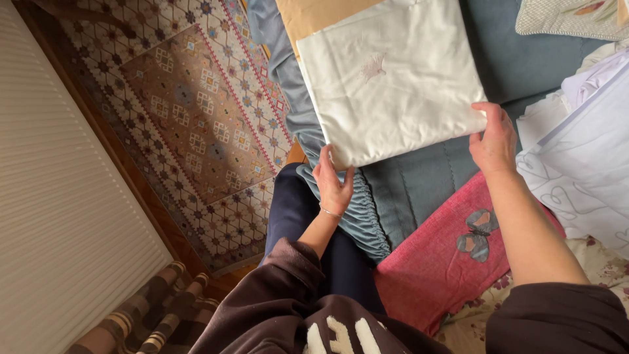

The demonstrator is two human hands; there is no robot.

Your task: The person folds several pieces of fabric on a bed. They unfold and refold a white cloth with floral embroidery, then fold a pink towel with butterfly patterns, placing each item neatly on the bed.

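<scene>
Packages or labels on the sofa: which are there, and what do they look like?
Clear plastic package: flat, square, white folded fabric with a small pale embroidery, held at its near corners by left hand and right hand.
Tan flat sheet: under its far edge.

The folded white cloth (pixel 392 78) runs off the top edge, and it hides the left hand's (pixel 333 185) fingertips beneath its near corner. The tan cloth (pixel 314 16) under it shows only a strip. A patterned cushion (pixel 570 16) is cut at the top right corner.
</scene>
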